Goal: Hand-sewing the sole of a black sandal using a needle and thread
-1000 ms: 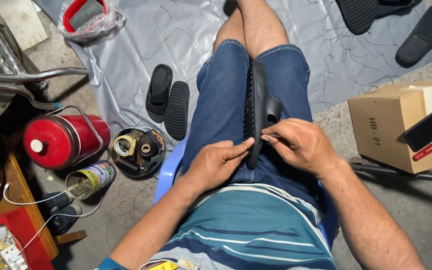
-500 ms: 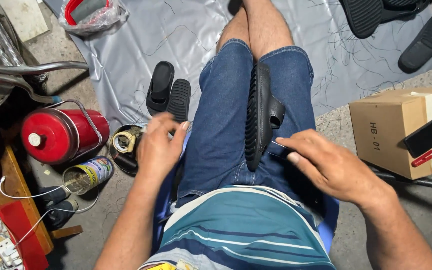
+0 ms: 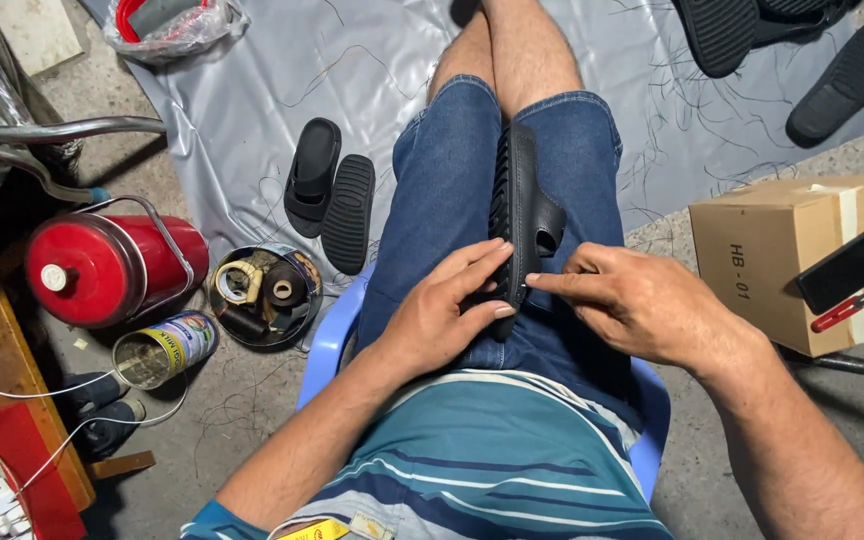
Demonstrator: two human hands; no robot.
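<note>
A black rubber sandal (image 3: 520, 205) stands on its edge between my thighs, its ribbed sole facing left. My left hand (image 3: 447, 310) grips its near end, thumb and fingers wrapped around the heel. My right hand (image 3: 632, 300) is pinched at the sandal's near edge, fingertips touching it; whether it holds a needle or thread is too small to tell. I sit on a blue plastic chair (image 3: 327, 345) in denim shorts.
Two black sandals (image 3: 332, 195) lie on a grey sheet (image 3: 252, 110) to the left. A round tin of spools (image 3: 264, 295), a red flask (image 3: 112, 265) and an open can (image 3: 162, 348) sit left. A cardboard box (image 3: 802, 260) with a phone is right. More sandals (image 3: 842, 75) lie far right.
My left hand went out to the left toward the tin of spools, then came back and took hold of the sandal's near end. My right hand closed in on the sandal again.
</note>
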